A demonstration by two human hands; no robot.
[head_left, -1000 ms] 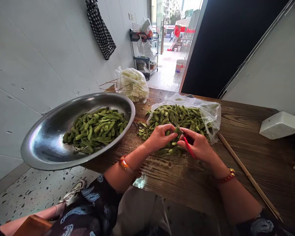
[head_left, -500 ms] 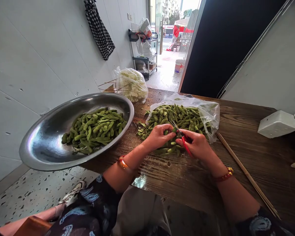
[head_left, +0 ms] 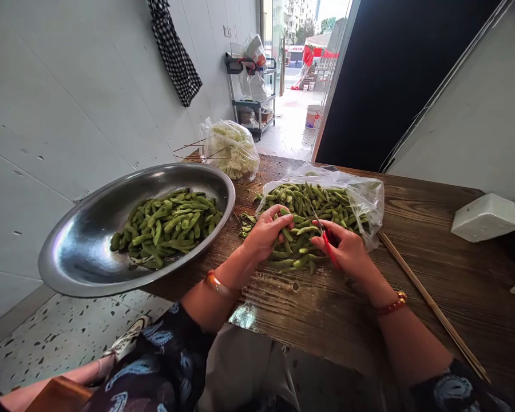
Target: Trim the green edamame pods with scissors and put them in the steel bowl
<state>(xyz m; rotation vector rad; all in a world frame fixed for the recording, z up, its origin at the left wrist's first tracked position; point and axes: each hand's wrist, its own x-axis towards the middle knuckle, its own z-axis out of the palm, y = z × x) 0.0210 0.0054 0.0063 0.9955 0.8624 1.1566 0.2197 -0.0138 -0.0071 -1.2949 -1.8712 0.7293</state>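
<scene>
Print (head_left: 261,59) on one trolley bag (head_left: 252,48) is appearing illegible; right hand (head_left: 349,250) is gripping one pair of red-handled scissors (head_left: 325,240); left hand (head_left: 264,233) is pinching edamame pods (head_left: 285,213) above one tabletop heap (head_left: 299,247).

Pale room opening onto a bright doorway (head_left: 295,114).
A white panelled wall (head_left: 77,97) runs along the left, a black-and-white checked cloth (head_left: 178,57) hanging against it; a shelved trolley (head_left: 254,104) stands near the opening. Daylight shows a bucket (head_left: 313,117), red cloth (head_left: 309,54) and buildings (head_left: 295,17) beyond. Right of the doorway come a black panel (head_left: 403,74) and a greyish wall (head_left: 467,103). Dark specks dot the pale floor (head_left: 60,329); the bench (head_left: 429,220) is dark brown, grained wood, glare on its near edge.
</scene>
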